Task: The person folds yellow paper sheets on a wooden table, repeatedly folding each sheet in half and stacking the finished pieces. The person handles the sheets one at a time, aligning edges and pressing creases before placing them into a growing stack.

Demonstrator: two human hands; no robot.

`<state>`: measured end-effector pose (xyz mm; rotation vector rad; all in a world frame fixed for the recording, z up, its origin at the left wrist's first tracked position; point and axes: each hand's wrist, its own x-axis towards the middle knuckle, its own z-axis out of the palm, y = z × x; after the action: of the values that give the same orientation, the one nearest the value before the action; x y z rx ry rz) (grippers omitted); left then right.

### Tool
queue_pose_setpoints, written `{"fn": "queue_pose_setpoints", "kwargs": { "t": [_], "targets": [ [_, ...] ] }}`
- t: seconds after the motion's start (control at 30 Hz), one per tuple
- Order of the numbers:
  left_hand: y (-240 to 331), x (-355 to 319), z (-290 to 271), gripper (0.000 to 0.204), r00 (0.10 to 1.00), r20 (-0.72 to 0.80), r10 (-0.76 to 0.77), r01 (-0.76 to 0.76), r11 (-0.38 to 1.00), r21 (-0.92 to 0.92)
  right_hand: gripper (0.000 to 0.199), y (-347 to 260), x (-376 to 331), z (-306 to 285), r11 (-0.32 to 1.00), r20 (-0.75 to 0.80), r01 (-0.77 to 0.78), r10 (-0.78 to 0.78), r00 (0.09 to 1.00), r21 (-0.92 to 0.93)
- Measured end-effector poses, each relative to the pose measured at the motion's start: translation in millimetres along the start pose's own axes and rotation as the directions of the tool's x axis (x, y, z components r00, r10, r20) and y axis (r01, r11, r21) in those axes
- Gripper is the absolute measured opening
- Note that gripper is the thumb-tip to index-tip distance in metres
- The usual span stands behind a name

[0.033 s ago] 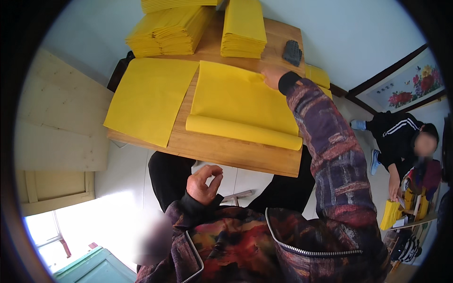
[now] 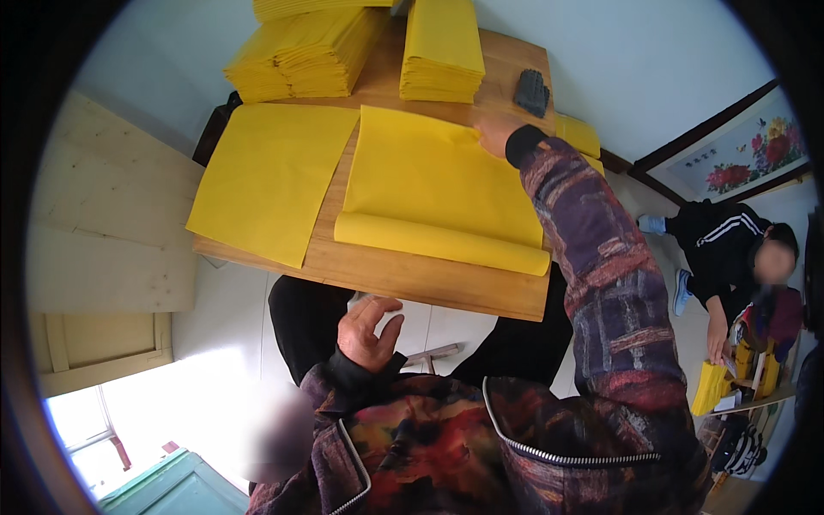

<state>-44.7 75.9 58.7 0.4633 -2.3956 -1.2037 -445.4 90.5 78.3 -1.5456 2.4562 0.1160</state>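
Strong daylight comes from the window [image 2: 79, 422] at lower left and makes the floor [image 2: 219, 373] almost white. The yellow sheet [image 2: 439, 176] is evenly lit and sharp. At the rim, straight lines bend and all turns dark.

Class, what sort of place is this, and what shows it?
Probably a small workroom: yellow sheets spread on a wooden table, folded yellow stacks behind them, and another person beside a yellow bundle.

One worktop [image 2: 412, 276] bears two spread yellow pieces [image 2: 270, 176] (any layers beneath cannot be counted), three yellow stacks [image 2: 442, 51], the rearmost partly in view, and one dark grey object [image 2: 532, 93]. The person's own: one left hand [image 2: 367, 333], one right hand [image 2: 498, 133]. To the right: one co-worker [image 2: 717, 240]; one framed flower picture [image 2: 730, 163].
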Motion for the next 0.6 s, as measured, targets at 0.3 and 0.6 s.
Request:
{"fn": "queue_pose_setpoints", "kwargs": {
  "t": [0.3, 0.6],
  "targets": [
    [-6.2, 22.1, 2.6, 0.027, 0.937, -0.135, 0.321, -0.280, 0.924, 0.259, 0.022, 8.9, 27.5, -3.3, 0.984, -0.060, 0.044, -0.055, 0.997, -0.171],
    [-21.6, 37.4, -10.0, 0.027, 0.953, -0.202, 0.228, -0.130, 0.903, 0.409, 0.026, 14.3, 34.2, 5.8, 0.985, -0.130, 0.052, -0.075, 0.989, -0.166]
  ]
}}
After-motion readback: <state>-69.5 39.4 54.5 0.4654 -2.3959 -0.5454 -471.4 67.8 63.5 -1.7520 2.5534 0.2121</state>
